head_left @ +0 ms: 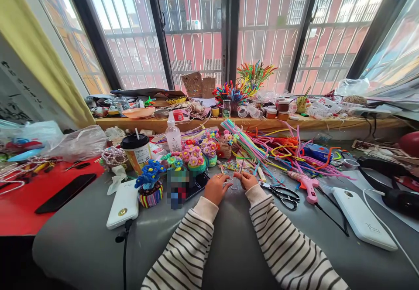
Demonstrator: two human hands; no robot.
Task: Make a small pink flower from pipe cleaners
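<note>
Grey table (85, 246) beneath barred windows (196, 32), a cluttered wooden sill (131, 125) between.
From the left, a red surface (19, 213) adjoins the grey; pink flowers (191, 155) stand near the left hand (216, 189), its fingers loosely curled; whether it grips anything I cannot tell. Just beside it, the right hand (246, 181) pinches a thin stem (242, 165), pointing upward, near scissors (277, 190) and a pink glue gun (310, 189).
</note>
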